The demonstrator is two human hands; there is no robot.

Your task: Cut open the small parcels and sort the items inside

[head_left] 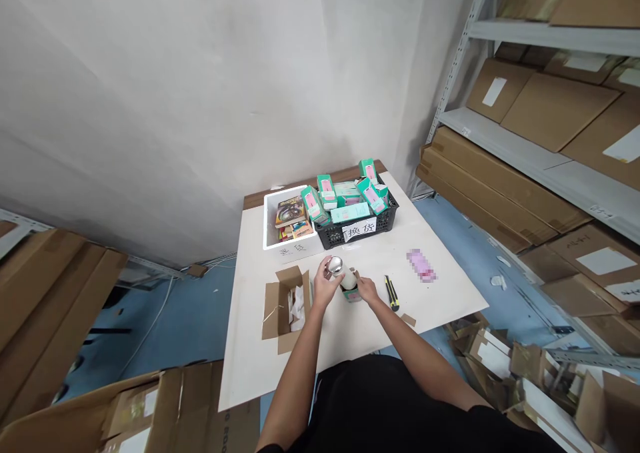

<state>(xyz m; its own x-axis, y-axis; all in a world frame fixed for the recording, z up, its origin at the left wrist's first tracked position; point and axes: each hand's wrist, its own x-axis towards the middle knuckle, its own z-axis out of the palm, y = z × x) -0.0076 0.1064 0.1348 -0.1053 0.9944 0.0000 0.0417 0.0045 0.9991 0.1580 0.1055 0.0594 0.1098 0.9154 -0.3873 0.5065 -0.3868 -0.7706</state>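
Observation:
Over the middle of the white table (350,333), my left hand (325,285) is closed around the shiny silver top of a small white cylindrical item (341,273). My right hand (367,289) grips the lower end of the same item, where a bit of green packaging (353,297) shows. An opened small cardboard box (286,303) with white paper inside lies just left of my left hand. A yellow and black utility knife (391,292) lies just right of my right hand.
At the table's back stand a black basket (356,223) full of several green and pink boxes and a white bin (289,225) with printed items. A blurred pink patch (421,265) lies on the right. Metal shelves (540,159) with flat cartons stand right; cardboard boxes (125,406) crowd the floor.

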